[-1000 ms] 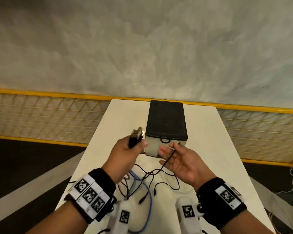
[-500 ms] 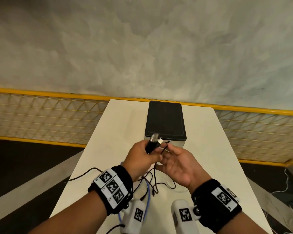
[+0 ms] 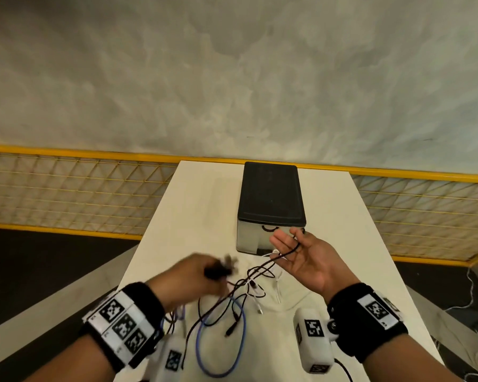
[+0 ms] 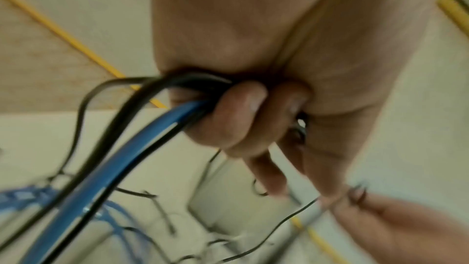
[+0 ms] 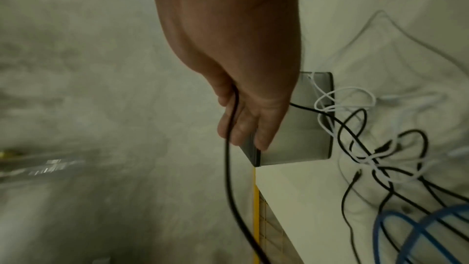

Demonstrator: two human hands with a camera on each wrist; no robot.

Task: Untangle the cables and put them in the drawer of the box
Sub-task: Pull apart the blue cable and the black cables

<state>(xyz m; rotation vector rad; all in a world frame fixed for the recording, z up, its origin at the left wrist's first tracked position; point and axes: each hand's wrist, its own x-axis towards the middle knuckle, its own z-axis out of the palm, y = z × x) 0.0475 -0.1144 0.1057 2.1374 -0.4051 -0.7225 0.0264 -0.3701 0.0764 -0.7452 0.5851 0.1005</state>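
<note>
A tangle of black cables point(image 3: 249, 279), a blue cable point(image 3: 221, 340) and a white cable point(image 3: 277, 288) lies on the white table point(image 3: 204, 194) in front of the box point(image 3: 271, 199). The box has a black top and a pale drawer front point(image 3: 251, 241), which looks closed. My left hand point(image 3: 204, 271), blurred, grips a black plug. In the left wrist view its fingers point(image 4: 238, 107) curl round black cables and the blue cable point(image 4: 142, 140). My right hand point(image 3: 293, 249) is palm up by the drawer front, fingers straight, a thin black cable point(image 5: 229, 127) draped across them.
A yellow-framed mesh fence point(image 3: 66, 194) runs behind and beside the table, with grey concrete floor beyond. The table's left and right edges drop off to dark floor. Bare tabletop shows to the left and right of the box.
My left hand has pulled back and down to the left with the black plug, away from my right hand. The right hand has stayed by the drawer front, fingers spread, cable across them.
</note>
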